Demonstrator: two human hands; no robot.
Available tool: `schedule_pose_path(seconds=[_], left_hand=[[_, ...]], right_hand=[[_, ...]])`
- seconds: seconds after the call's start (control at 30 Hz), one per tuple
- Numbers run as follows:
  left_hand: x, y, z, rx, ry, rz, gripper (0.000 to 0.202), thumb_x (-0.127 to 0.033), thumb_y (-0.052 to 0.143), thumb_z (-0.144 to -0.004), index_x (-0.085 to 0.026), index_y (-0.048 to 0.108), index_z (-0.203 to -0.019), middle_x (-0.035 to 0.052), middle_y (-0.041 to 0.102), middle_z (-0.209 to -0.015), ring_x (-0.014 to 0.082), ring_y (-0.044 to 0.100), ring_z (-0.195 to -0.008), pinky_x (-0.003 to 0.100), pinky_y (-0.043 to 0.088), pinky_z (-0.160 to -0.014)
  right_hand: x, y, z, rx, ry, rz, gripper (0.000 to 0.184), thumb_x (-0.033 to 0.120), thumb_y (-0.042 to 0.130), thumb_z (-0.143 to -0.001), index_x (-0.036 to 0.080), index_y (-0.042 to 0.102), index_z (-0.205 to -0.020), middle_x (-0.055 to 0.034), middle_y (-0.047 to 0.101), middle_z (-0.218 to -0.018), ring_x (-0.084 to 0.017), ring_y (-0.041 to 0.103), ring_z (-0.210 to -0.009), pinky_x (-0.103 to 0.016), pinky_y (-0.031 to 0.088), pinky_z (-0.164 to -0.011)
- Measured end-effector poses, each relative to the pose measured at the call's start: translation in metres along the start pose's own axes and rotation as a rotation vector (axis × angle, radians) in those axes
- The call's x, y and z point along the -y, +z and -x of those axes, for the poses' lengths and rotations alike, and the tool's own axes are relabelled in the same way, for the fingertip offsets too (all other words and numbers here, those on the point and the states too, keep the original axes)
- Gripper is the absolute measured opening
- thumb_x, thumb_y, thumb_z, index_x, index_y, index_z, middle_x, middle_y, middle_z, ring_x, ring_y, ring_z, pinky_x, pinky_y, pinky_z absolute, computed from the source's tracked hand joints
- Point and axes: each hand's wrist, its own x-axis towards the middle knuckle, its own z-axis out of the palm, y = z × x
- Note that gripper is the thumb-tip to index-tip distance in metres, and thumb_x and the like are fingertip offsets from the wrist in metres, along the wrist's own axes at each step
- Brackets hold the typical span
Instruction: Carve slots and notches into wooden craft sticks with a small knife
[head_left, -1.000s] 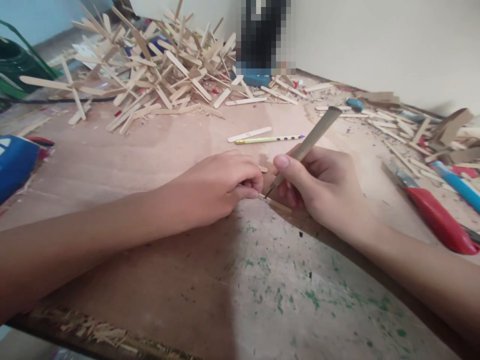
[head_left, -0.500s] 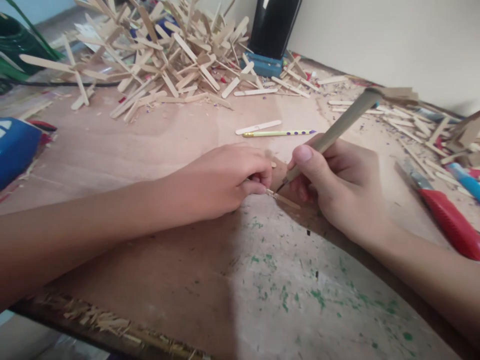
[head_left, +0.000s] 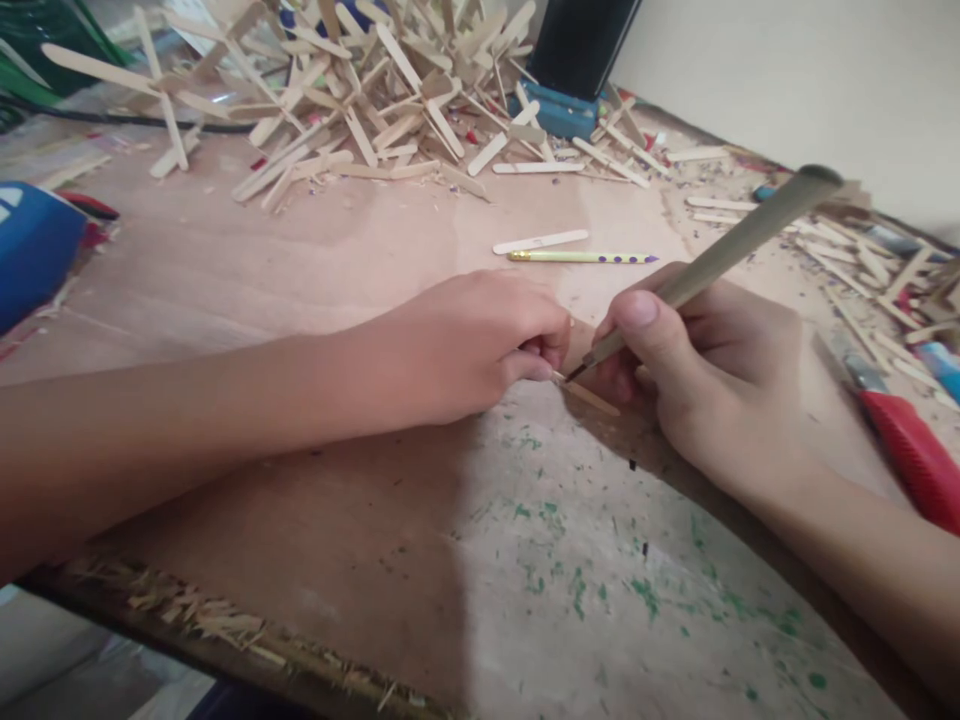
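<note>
My left hand (head_left: 480, 345) rests on the board with thumb and fingers pinched on a small wooden craft stick (head_left: 596, 401), whose far part sticks out to the right. In my right hand (head_left: 727, 375) is a wooden-handled carving tool (head_left: 742, 240) with a thin dark tip, gripped like a pen. That tip touches the stick close to my left fingertips. The stick's other end is hidden by my left hand. Just beyond my hands lie a pale pencil with purple spots (head_left: 585, 257) and a loose craft stick (head_left: 540, 241).
A large heap of joined craft sticks (head_left: 375, 100) stands at the back, beside a black object on a blue base (head_left: 566, 110). At right lie a red-handled cutter (head_left: 911, 445) and more sticks (head_left: 847, 260). Green marks dot the board (head_left: 525, 600); shavings (head_left: 195, 610) line its front edge.
The tool's handle leans further to the right, while its tip stays at the stick by my left fingers. The whole view has shifted slightly. Both grips remain the same.
</note>
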Motion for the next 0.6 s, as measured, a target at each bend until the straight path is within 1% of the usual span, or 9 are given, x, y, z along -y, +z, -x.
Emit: schedule_pose_path(seconds=[0.07, 0.17, 0.27, 0.33, 0.4, 0.47, 0.53, 0.6], left_hand=[[0.0, 0.001, 0.0, -0.003, -0.005, -0.009, 0.011, -0.012, 0.069, -0.097, -0.019, 0.073, -0.09, 0.0008, 0.076, -0.098, 0.0189, 0.067, -0.099, 0.032, 0.046, -0.091], [-0.002, 0.001, -0.001, -0.001, -0.014, -0.018, 0.011, -0.011, 0.069, -0.096, -0.019, 0.074, -0.09, 0.0004, 0.076, -0.097, 0.0195, 0.067, -0.1, 0.033, 0.045, -0.093], [-0.004, -0.001, -0.001, -0.001, -0.026, -0.016, 0.012, -0.01, 0.069, -0.095, -0.019, 0.073, -0.089, 0.0009, 0.076, -0.098, 0.0199, 0.067, -0.1, 0.033, 0.045, -0.092], [-0.005, -0.005, -0.001, 0.022, -0.033, -0.01, 0.012, -0.01, 0.07, -0.094, -0.019, 0.073, -0.087, 0.0009, 0.076, -0.096, 0.0194, 0.067, -0.097, 0.032, 0.045, -0.087], [-0.005, -0.009, 0.0, 0.067, -0.027, 0.011, 0.014, -0.012, 0.069, -0.096, -0.019, 0.074, -0.086, 0.0003, 0.076, -0.093, 0.0183, 0.067, -0.092, 0.031, 0.045, -0.083], [-0.005, -0.012, 0.001, 0.087, -0.011, 0.021, 0.019, -0.011, 0.064, -0.098, -0.02, 0.076, -0.088, -0.0001, 0.076, -0.092, 0.017, 0.068, -0.09, 0.031, 0.046, -0.083], [-0.004, -0.013, 0.003, 0.055, 0.019, -0.004, 0.027, -0.01, 0.056, -0.101, -0.02, 0.079, -0.091, 0.0004, 0.076, -0.093, 0.016, 0.067, -0.088, 0.031, 0.047, -0.085], [-0.002, -0.013, 0.003, 0.042, 0.076, -0.015, 0.027, -0.012, 0.057, -0.101, -0.021, 0.08, -0.089, 0.001, 0.077, -0.092, 0.0157, 0.067, -0.085, 0.031, 0.047, -0.082]], right_hand=[[0.001, 0.0, 0.001, -0.015, -0.013, 0.01, 0.039, 0.045, 0.068, -0.109, 0.023, 0.063, -0.077, 0.0035, 0.06, -0.058, -0.01, 0.05, -0.049, -0.029, 0.032, -0.044], [0.003, 0.001, 0.001, -0.031, -0.015, 0.008, 0.036, 0.043, 0.069, -0.108, 0.024, 0.064, -0.078, 0.0033, 0.06, -0.058, -0.011, 0.05, -0.049, -0.029, 0.033, -0.045], [0.005, 0.0, 0.0, -0.009, -0.013, 0.01, 0.032, 0.043, 0.071, -0.106, 0.024, 0.067, -0.08, 0.0032, 0.062, -0.061, -0.011, 0.05, -0.05, -0.03, 0.038, -0.048], [0.006, -0.001, 0.001, -0.031, -0.013, 0.019, 0.032, 0.043, 0.073, -0.105, 0.024, 0.067, -0.08, 0.0031, 0.061, -0.06, -0.012, 0.05, -0.051, -0.03, 0.042, -0.05], [0.008, -0.003, 0.001, -0.085, -0.01, 0.032, 0.031, 0.043, 0.075, -0.103, 0.026, 0.068, -0.079, 0.0017, 0.062, -0.063, -0.014, 0.053, -0.055, -0.031, 0.047, -0.054], [0.009, -0.004, 0.002, -0.121, -0.014, 0.037, 0.03, 0.039, 0.076, -0.102, 0.026, 0.069, -0.076, -0.0007, 0.068, -0.069, -0.016, 0.061, -0.062, -0.033, 0.052, -0.06], [0.009, -0.004, 0.001, -0.126, -0.023, 0.037, 0.027, 0.032, 0.078, -0.1, 0.026, 0.069, -0.075, -0.0023, 0.074, -0.078, -0.017, 0.068, -0.069, -0.033, 0.056, -0.065], [0.008, -0.005, 0.0, -0.148, -0.019, -0.004, 0.019, 0.026, 0.079, -0.096, 0.025, 0.072, -0.079, -0.0021, 0.077, -0.083, -0.017, 0.071, -0.073, -0.033, 0.058, -0.068]])
